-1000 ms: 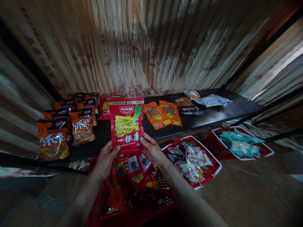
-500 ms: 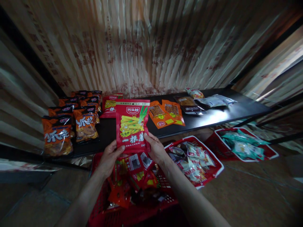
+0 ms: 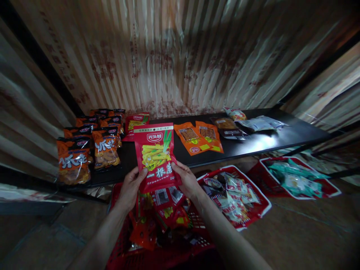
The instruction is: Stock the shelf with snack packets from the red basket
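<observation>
A red snack bag with yellow sticks and green scallion printed on it faces me, held up in front of the shelf edge. My left hand grips its lower left side, thumb on the front. On the lower right side my right hand pinches it in the same way. Behind it, a similar red bag stands at the back of the black shelf, partly hidden. Below my hands sits a red basket holding more red and orange snack bags.
Orange-and-black snack bags stand in rows at the shelf's left. Two flat orange packets lie mid-shelf, with a brown packet and a white packet farther right. Two more red baskets with packets stand below.
The held red bag has tilted and come slightly lower and left against the shelf. The view has shifted a little, so the shelf goods appear farther right. Both hands keep their grip.
</observation>
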`<state>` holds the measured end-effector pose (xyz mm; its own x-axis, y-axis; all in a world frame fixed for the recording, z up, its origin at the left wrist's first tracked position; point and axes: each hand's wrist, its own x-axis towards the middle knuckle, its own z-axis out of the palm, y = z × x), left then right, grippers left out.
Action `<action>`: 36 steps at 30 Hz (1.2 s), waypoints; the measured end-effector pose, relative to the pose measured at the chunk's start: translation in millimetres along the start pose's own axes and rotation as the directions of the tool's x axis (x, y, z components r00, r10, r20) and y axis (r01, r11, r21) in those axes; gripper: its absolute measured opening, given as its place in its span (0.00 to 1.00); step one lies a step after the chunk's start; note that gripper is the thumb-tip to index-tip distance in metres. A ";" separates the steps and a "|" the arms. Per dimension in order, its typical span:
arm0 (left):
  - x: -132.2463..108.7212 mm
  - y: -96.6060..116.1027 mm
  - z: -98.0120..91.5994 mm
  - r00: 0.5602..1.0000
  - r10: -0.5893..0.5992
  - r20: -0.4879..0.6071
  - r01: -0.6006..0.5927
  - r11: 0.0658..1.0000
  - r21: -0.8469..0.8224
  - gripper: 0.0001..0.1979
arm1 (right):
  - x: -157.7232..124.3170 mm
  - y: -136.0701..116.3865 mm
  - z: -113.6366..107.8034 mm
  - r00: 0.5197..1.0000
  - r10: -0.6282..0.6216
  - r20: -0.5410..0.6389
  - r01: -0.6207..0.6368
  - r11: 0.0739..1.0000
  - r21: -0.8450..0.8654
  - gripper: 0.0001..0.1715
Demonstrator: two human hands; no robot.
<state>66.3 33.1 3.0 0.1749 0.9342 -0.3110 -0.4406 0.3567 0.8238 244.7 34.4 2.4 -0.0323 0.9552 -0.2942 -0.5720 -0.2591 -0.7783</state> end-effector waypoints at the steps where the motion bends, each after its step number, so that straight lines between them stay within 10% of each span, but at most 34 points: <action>1: 0.3 0.2 0.2 1.000 0.002 -0.017 -0.002 1.000 -0.005 0.18 | -0.2 0.2 0.3 1.000 0.000 0.000 0.000 1.000 -0.011 0.19; 36: -0.7 -2.5 5.1 0.997 0.013 -0.073 -0.005 0.994 0.111 0.18 | 2.5 -5.8 1.5 0.994 -0.057 -0.091 0.054 0.998 -0.039 0.15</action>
<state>71.8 31.5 3.6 0.1046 0.9367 -0.3342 -0.3413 0.3495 0.8726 246.7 38.6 7.1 0.0749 0.9515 -0.2985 -0.5407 -0.2128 -0.8138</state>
